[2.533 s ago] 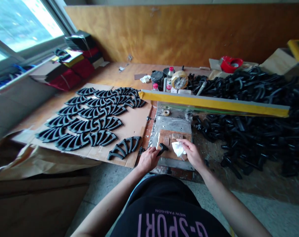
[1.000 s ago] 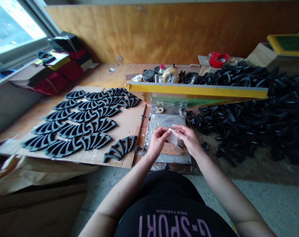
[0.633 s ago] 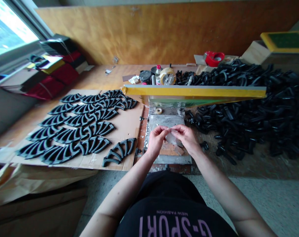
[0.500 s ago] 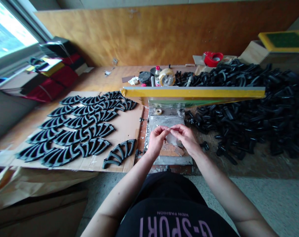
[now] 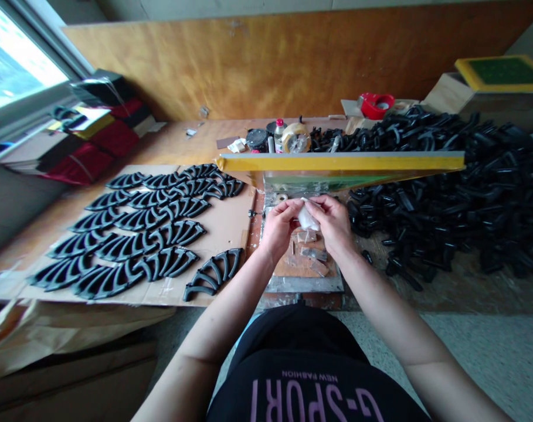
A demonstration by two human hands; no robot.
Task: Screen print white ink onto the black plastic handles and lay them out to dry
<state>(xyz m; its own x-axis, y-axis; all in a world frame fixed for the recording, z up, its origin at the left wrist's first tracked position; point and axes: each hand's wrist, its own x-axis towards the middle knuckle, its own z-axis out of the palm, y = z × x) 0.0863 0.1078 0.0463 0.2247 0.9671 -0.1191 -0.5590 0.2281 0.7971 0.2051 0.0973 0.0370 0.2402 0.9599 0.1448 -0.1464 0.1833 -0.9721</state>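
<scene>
My left hand (image 5: 279,227) and my right hand (image 5: 332,224) meet at the middle, both pinching a bunched white cloth (image 5: 308,217). Beneath them lies a metal plate (image 5: 304,282) with a brown pad (image 5: 292,265) and small scraps on it. Just beyond my fingers, a yellow-framed printing screen (image 5: 340,163) stands raised. To the left, rows of black arched plastic parts (image 5: 138,218) lie on a cardboard sheet (image 5: 235,228). A heap of loose black parts (image 5: 442,187) fills the right side.
At the far end stand a dark jar (image 5: 257,140), a white bottle (image 5: 279,135) and a tape roll (image 5: 296,138). A red tape dispenser (image 5: 374,105) sits behind the heap. A plywood wall (image 5: 248,64) backs the bench. Brown paper (image 5: 50,334) lies at lower left.
The cloth, lying flat under my right hand earlier, is now bunched between both hands. The black part seen earlier in my left hand is gone from it. My hands have moved toward the screen.
</scene>
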